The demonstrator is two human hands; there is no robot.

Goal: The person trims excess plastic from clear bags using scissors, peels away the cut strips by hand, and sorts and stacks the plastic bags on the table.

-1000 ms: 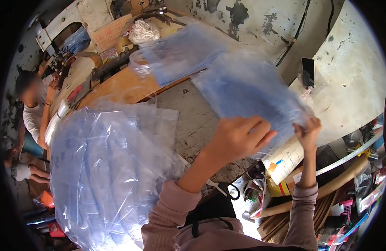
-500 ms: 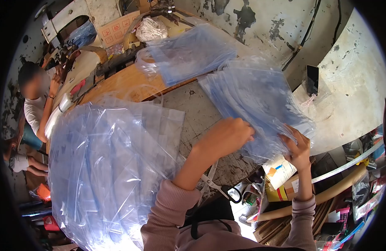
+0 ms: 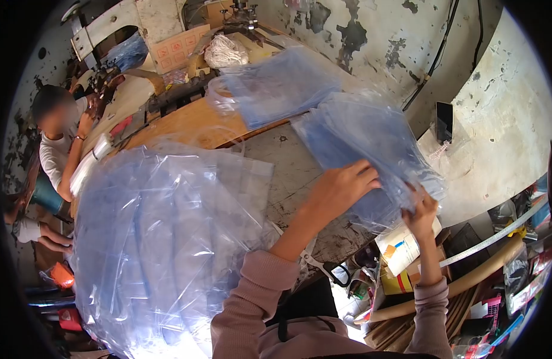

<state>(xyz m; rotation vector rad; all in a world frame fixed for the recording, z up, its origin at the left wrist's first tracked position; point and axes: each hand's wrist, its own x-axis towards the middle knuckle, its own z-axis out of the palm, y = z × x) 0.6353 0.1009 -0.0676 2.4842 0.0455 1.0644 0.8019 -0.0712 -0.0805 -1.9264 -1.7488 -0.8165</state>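
Note:
A fanned stack of clear bluish plastic sheets (image 3: 371, 128) lies on the worktable in front of me. My left hand (image 3: 351, 182) is over its near left part, fingers bent together in a pinch on a sheet's edge. At the near right corner, my right hand (image 3: 421, 209) has its fingers curled round the bunched plastic. Exactly how many layers each hand holds cannot be made out. A large pile of clear plastic bags (image 3: 168, 239) spreads to the left of my left forearm. Scissors (image 3: 325, 267) with black handles lie by the table's near edge, below my left wrist.
Another stack of plastic bags (image 3: 282, 84) lies farther back, near a bundle of white string (image 3: 226, 51). A phone (image 3: 444, 122) rests at right. Boxes (image 3: 401, 275) and a long cardboard tube (image 3: 455, 287) crowd below right. A co-worker (image 3: 61, 137) sits at left.
My left hand has risen slightly and moved right, its fingers now less tightly curled. My right hand has shifted a little downward. The sheets' near edge has changed shape, and the view has tilted slightly.

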